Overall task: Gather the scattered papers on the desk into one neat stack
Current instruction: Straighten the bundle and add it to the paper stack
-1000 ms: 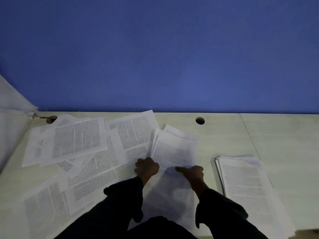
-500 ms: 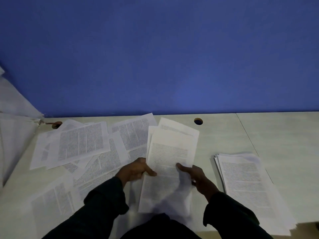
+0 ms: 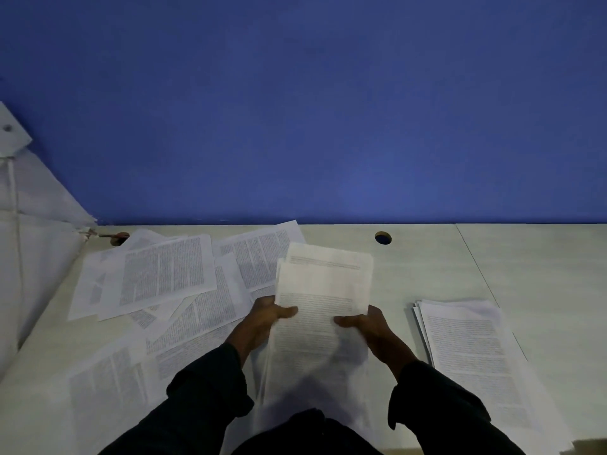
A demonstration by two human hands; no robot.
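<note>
I see a small sheaf of papers point(image 3: 323, 290) held up above the desk point(image 3: 443, 267), near centre, tilted toward the camera. Left hand point(image 3: 267, 318) grips its left edge, thumb on the printed face; right hand point(image 3: 368, 325) grips the right edge the same way. Sheets in the sheaf are not flush: one top edge stands higher than the one in front.

To the right, lying flat, a gathered stack point(image 3: 473, 359), edges slightly fanned at its left side; bare desk lies between it and the held sheaf. To the left, loose printed sheets point(image 3: 164, 274) overlap at odd angles, reaching from the back edge of the desk down toward the near edge, some touching the left sleeve point(image 3: 203, 395).

Desk surface is pale, with a round cable hole point(image 3: 383, 238) behind the sheaf and a seam point(image 3: 473, 261) running diagonally on the right. Open desk beyond the seam. Blue wall point(image 3: 328, 110) behind; a whitish panel point(image 3: 36, 224) at far left.
</note>
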